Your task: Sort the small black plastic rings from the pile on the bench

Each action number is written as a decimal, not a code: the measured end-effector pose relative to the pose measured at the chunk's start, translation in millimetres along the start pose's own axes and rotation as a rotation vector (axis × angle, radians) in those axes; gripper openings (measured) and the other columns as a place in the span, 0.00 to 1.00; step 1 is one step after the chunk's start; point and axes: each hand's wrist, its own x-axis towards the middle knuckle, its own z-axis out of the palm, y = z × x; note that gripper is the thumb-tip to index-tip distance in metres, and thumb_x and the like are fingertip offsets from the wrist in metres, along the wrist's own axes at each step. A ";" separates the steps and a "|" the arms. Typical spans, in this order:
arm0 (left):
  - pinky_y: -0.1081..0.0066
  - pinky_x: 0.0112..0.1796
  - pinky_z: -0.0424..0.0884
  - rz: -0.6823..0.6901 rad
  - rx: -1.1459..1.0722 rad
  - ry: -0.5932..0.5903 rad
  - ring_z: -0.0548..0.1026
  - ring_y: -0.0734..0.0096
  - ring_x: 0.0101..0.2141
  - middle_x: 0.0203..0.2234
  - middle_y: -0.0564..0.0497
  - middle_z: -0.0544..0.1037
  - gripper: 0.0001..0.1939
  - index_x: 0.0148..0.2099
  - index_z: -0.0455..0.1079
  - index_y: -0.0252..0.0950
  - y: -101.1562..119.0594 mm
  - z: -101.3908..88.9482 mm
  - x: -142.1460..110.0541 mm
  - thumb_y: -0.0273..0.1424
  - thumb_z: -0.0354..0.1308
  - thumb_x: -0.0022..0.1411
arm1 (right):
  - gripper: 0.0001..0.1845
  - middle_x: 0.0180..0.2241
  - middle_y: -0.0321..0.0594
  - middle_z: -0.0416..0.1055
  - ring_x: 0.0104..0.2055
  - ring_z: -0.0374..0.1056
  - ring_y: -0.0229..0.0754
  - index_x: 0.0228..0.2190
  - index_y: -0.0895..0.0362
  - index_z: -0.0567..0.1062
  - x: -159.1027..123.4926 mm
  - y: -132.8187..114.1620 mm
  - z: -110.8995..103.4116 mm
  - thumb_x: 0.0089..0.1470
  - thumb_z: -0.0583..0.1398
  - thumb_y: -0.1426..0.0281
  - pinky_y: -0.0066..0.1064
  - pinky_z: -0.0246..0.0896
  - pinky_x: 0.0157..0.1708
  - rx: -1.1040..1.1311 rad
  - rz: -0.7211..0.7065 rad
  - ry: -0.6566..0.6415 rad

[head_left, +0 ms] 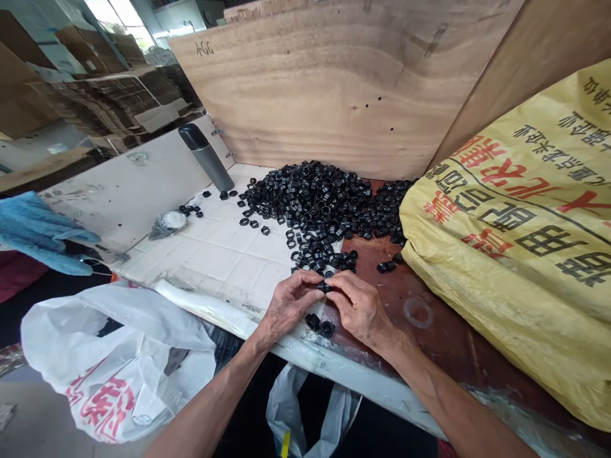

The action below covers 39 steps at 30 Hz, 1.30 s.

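Observation:
Between the fingertips of my two hands is a small black threaded-looking plastic fitting (324, 287). My left hand (291, 299) pinches it from the left side, and my right hand (360, 302) grips it from the right. Just below the hands, two more black fittings (319, 325) lie near the table's front edge. Beyond my fingers rises a large heap of black plastic nuts (310, 197), its near end reaching almost to my fingertips. Fine detail of the held piece is too small to make out.
A yellow printed sack (506, 242) bulges over the right side. A grey bottle (206, 157) and a small clear bag with a white top (169, 222) stand at left. Wooden boards (334, 89) wall the back. White plastic bags (119, 356) hang below the front edge.

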 end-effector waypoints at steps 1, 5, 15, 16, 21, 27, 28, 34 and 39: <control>0.69 0.42 0.74 -0.055 -0.044 -0.009 0.76 0.69 0.38 0.39 0.49 0.76 0.12 0.43 0.75 0.36 1.1 0.4 -0.1 0.34 0.68 0.57 | 0.11 0.39 0.45 0.73 0.43 0.72 0.45 0.43 0.53 0.74 0.0 1.9 0.7 0.62 0.54 0.75 0.37 0.71 0.44 -0.008 -0.071 0.008; 0.69 0.43 0.73 -0.111 -0.121 -0.018 0.76 0.70 0.37 0.37 0.50 0.77 0.13 0.43 0.74 0.35 2.8 0.5 0.2 0.33 0.68 0.56 | 0.12 0.41 0.46 0.72 0.44 0.72 0.44 0.45 0.54 0.73 -0.4 6.0 3.6 0.64 0.53 0.75 0.35 0.70 0.45 -0.008 -0.124 0.038; 0.67 0.45 0.73 0.144 0.090 -0.080 0.74 0.66 0.43 0.43 0.47 0.74 0.09 0.44 0.74 0.37 -6.0 -1.8 0.3 0.32 0.65 0.60 | 0.16 0.22 0.35 0.68 0.22 0.64 0.36 0.33 0.57 0.73 -4.9 5.8 5.8 0.68 0.49 0.68 0.27 0.55 0.25 -0.268 0.080 -0.047; 0.68 0.44 0.73 0.119 0.075 -0.078 0.74 0.67 0.43 0.43 0.47 0.74 0.10 0.44 0.74 0.37 -5.2 -1.4 0.2 0.32 0.65 0.60 | 0.13 0.23 0.36 0.69 0.23 0.65 0.36 0.36 0.57 0.73 -4.8 4.5 5.4 0.68 0.50 0.67 0.27 0.56 0.26 -0.233 0.116 -0.012; 0.70 0.44 0.72 -0.024 -0.071 -0.035 0.75 0.70 0.40 0.41 0.49 0.74 0.11 0.45 0.73 0.37 1.2 0.2 0.4 0.32 0.65 0.60 | 0.10 0.36 0.42 0.73 0.35 0.71 0.40 0.46 0.56 0.71 -3.4 -0.1 2.6 0.64 0.56 0.68 0.29 0.65 0.38 -0.035 0.059 -0.005; 0.72 0.42 0.72 -0.025 -0.086 0.011 0.74 0.71 0.38 0.40 0.50 0.74 0.12 0.44 0.74 0.36 3.6 -0.2 0.3 0.32 0.67 0.57 | 0.12 0.21 0.33 0.65 0.23 0.63 0.37 0.28 0.54 0.70 -5.0 2.4 4.0 0.65 0.56 0.66 0.28 0.58 0.26 -0.144 0.097 -0.052; 0.72 0.42 0.72 -0.035 -0.088 0.017 0.74 0.71 0.38 0.40 0.50 0.74 0.13 0.44 0.74 0.35 4.2 -0.1 0.3 0.32 0.67 0.57 | 0.09 0.22 0.33 0.66 0.24 0.64 0.37 0.31 0.55 0.71 -5.1 1.9 4.2 0.64 0.57 0.65 0.28 0.59 0.27 -0.137 0.101 -0.043; 0.72 0.43 0.71 -0.046 -0.113 0.005 0.73 0.72 0.38 0.40 0.50 0.73 0.12 0.43 0.75 0.36 8.8 1.4 0.0 0.32 0.67 0.57 | 0.10 0.27 0.36 0.69 0.28 0.67 0.38 0.32 0.54 0.70 -4.7 0.2 3.5 0.66 0.53 0.69 0.29 0.61 0.32 -0.135 0.075 -0.035; 0.71 0.44 0.71 -0.033 -0.087 0.002 0.73 0.71 0.39 0.41 0.50 0.72 0.12 0.44 0.75 0.36 6.6 0.7 0.1 0.32 0.67 0.58 | 0.05 0.30 0.37 0.71 0.29 0.68 0.39 0.39 0.54 0.70 -4.8 -0.1 3.1 0.65 0.56 0.68 0.29 0.63 0.31 -0.120 0.096 -0.016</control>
